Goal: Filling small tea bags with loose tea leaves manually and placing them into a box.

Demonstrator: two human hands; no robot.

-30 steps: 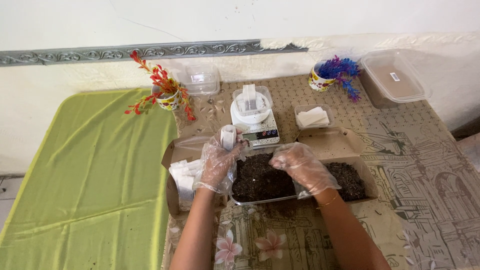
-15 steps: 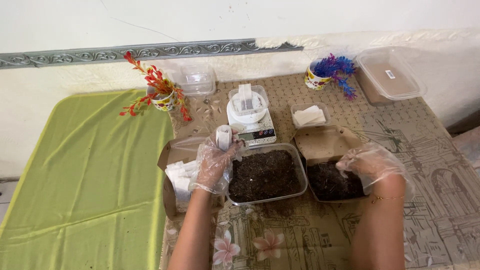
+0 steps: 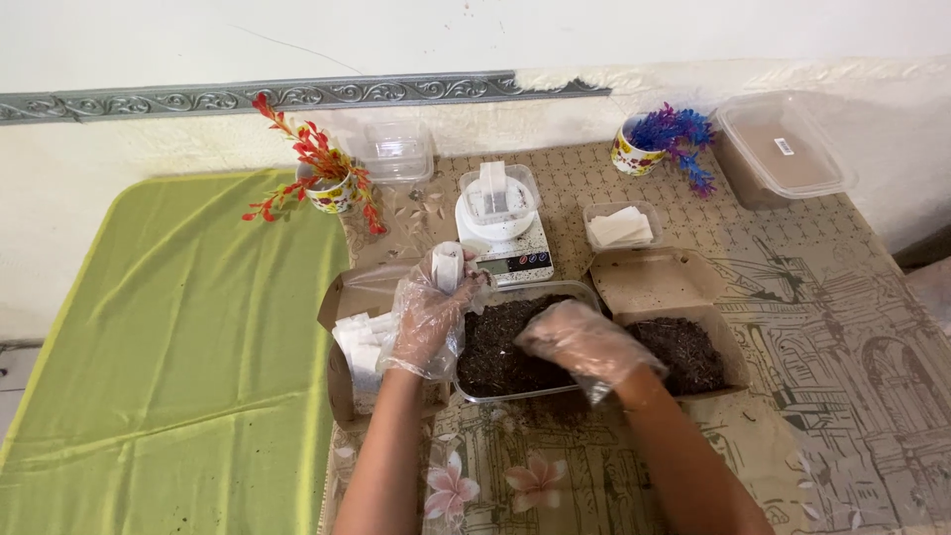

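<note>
At nine o'clock the green cloth lies bare from the wall to the near edge, the widest open room. Moving rightward, a cardboard box of white sachets sits just beside my left hand. That hand, in a clear plastic glove, is closed around a small white sachet, held upright above the box's right side. At twelve o'clock from it stands a digital scale carrying a clear tub, with a cup of red sprigs and an empty clear container farther back near the wall. At centre, the clear tray of dark soil lies between both hands. My right hand, also gloved, rests palm down on the soil, fingers curled; whether it grips any soil cannot be told. At three o'clock, touching the tray, an open cardboard box holds more soil. Behind it sit a small tub of white sachets, a cup of purple sprigs and a lidded container.
</note>
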